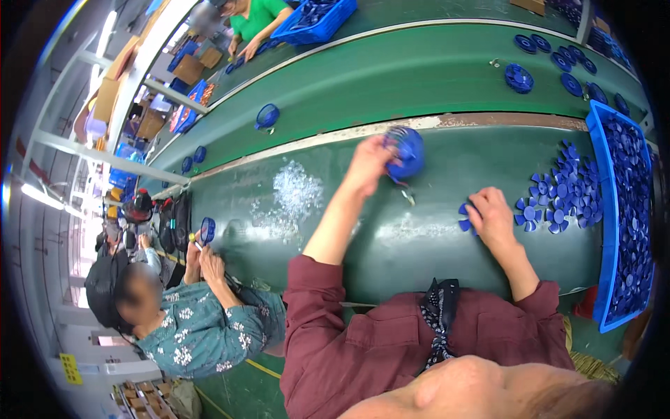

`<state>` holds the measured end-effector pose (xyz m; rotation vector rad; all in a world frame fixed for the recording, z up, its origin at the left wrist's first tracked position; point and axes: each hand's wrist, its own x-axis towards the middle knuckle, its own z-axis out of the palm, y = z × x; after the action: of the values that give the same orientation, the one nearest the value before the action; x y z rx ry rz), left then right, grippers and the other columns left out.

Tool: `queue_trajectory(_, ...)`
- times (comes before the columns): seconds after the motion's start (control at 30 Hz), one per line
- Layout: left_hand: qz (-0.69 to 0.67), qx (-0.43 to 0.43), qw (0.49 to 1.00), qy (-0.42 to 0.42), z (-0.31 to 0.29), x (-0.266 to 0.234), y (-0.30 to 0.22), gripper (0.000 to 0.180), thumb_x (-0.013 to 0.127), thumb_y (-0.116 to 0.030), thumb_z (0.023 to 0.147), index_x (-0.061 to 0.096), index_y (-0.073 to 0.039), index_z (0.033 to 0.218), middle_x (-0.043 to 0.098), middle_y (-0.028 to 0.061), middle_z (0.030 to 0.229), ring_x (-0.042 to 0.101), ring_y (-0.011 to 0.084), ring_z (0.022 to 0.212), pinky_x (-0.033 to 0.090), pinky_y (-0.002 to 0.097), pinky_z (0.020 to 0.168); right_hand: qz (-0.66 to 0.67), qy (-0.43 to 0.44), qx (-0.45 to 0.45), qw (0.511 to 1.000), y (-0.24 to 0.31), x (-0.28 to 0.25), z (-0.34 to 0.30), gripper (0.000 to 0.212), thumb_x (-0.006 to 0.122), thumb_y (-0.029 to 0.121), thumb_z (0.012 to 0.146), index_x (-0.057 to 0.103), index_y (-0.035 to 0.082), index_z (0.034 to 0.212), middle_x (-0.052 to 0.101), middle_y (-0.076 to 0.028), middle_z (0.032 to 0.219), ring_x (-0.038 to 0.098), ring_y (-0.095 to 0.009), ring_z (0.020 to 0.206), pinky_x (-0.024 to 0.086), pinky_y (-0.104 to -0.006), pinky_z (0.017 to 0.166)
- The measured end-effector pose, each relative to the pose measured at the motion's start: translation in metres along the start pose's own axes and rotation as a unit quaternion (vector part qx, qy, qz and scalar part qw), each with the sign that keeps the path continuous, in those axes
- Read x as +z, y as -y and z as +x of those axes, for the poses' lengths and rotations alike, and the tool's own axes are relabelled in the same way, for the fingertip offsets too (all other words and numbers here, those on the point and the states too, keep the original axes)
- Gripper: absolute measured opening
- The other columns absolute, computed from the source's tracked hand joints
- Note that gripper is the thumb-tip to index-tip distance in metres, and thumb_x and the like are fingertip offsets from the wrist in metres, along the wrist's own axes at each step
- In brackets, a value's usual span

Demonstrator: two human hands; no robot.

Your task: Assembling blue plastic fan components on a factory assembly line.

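Note:
My left hand (368, 166) grips a round blue fan housing (410, 155) with a cage-like side, held over the far part of the green worktop. A short wire with a small pale piece (408, 197) dangles beneath it. Closer to me and farther right, my right hand (493, 218) has its fingers closed on a small blue fan blade (465, 222), low over the worktop. Several more fan blades (558, 192) lie in a loose heap to the right of that hand. The housing is slightly blurred, and my left fingers partly cover it.
A blue crate (606, 307) full of fan blades stands at the right end. Small clear parts (296, 190) are heaped on the left. Beyond a raised edge, a green belt (391, 84) carries blue housings (518, 78) and discs. A co-worker (209, 321) sits at left; another person (258, 21) works across.

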<state>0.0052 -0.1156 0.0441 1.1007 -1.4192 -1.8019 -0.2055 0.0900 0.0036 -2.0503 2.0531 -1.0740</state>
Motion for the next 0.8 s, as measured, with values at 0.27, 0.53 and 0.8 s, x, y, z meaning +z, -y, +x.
queue_trajectory(0.27, -0.185, -0.052, 0.979, 0.068, -0.071, 0.042, 0.037, 0.03, 0.064, -0.026, 0.088, 0.057, -0.002, 0.104, 0.063, 0.005, 0.089, 0.063, 0.0135, 0.074, 0.055, 0.0301, 0.059, 0.004, 0.158, 0.029, 0.987, 0.023, -0.031, -0.005, 0.029, 0.068, 0.006, 0.073, 0.061, 0.002, 0.101, 0.052, -0.014, 0.09, 0.055, -0.033, 0.086, 0.045, -0.0388, 0.074)
queue_trajectory(0.53, -0.267, -0.036, 0.958, 0.093, -0.082, 0.053, 0.063, 0.021, 0.06, -0.014, 0.088, 0.058, -0.002, 0.105, 0.066, 0.0072, 0.092, 0.065, 0.0174, 0.08, 0.055, 0.0339, 0.071, -0.037, 0.187, -0.028, 0.981, 0.022, -0.037, -0.01, 0.019, 0.051, 0.003, 0.08, 0.058, 0.003, 0.098, 0.051, -0.018, 0.086, 0.056, -0.035, 0.086, 0.046, -0.0424, 0.071)
queue_trajectory(0.8, -0.243, -0.042, 0.967, 0.06, -0.084, 0.059, 0.072, 0.018, 0.057, -0.017, 0.09, 0.057, -0.002, 0.102, 0.064, 0.0065, 0.089, 0.065, 0.015, 0.075, 0.056, 0.033, 0.068, -0.011, 0.034, 0.008, 0.999, 0.049, -0.042, 0.006, 0.034, 0.071, 0.018, 0.075, 0.058, 0.007, 0.104, 0.055, -0.012, 0.087, 0.06, -0.033, 0.074, 0.049, -0.0402, 0.062)
